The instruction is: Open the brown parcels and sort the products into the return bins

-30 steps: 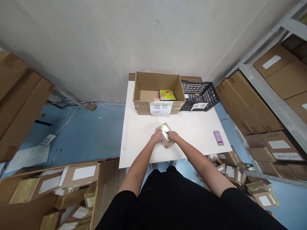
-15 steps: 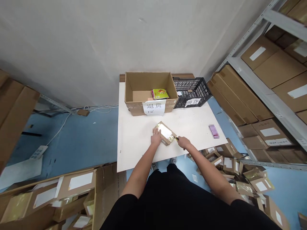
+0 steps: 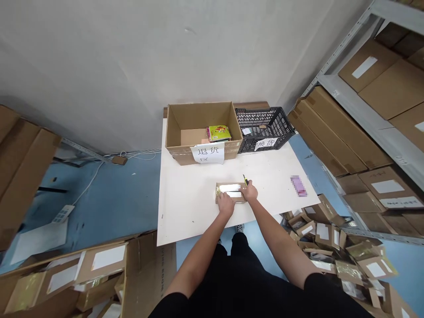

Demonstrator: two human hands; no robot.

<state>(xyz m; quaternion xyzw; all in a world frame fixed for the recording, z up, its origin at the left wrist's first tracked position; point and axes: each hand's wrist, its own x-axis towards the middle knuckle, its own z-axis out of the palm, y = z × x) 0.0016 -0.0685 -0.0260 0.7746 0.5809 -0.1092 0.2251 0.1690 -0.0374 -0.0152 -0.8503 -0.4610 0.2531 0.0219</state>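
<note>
A small cardboard box (image 3: 228, 185) with shiny tape at its left end lies flat on the white table (image 3: 188, 194). A dark lengthwise gap splits its white label into two strips. My left hand (image 3: 226, 204) grips the near side of the box, fingers bent over its top. In my right hand (image 3: 250, 191) is a yellow and black utility knife (image 3: 245, 179), its tip pointing up and away from me. That hand also presses against the right end of the box, and some of its fingers are hidden.
Behind stands an open carton (image 3: 203, 154) with colourful booklets (image 3: 219, 133) inside, beside a black plastic crate (image 3: 281, 126). A pixelated purple item (image 3: 298, 186) lies at the table's right. Parcels (image 3: 323, 232) cover the floor at right; a large box of parcels (image 3: 106, 258) stands lower left.
The small box has turned from slanted to nearly square with the table edge, and its label now shows a split. The knife has swung from the box's corner to point upward.
</note>
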